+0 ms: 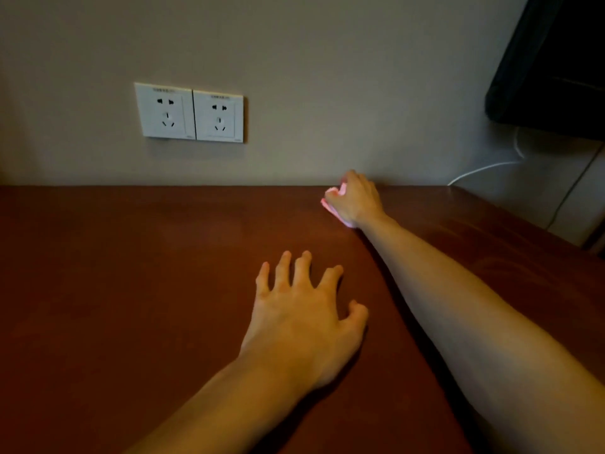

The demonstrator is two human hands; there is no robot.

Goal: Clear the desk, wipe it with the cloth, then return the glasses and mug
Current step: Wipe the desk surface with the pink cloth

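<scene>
Wiping the desk | right hand grips pink cloth bunched at far edge by wall | left hand spread flat, bracing, holds nothing | advice: flatten cloth, overlap strokes toward near edge | glasses, mug unseen

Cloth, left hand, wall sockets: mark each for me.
cloth (330,204): head view, pink edge showing under the right hand's fingers.
left hand (304,317): head view, back of the hand, resting on the desk.
wall sockets (190,113): head view, seam between the two plates.
</scene>
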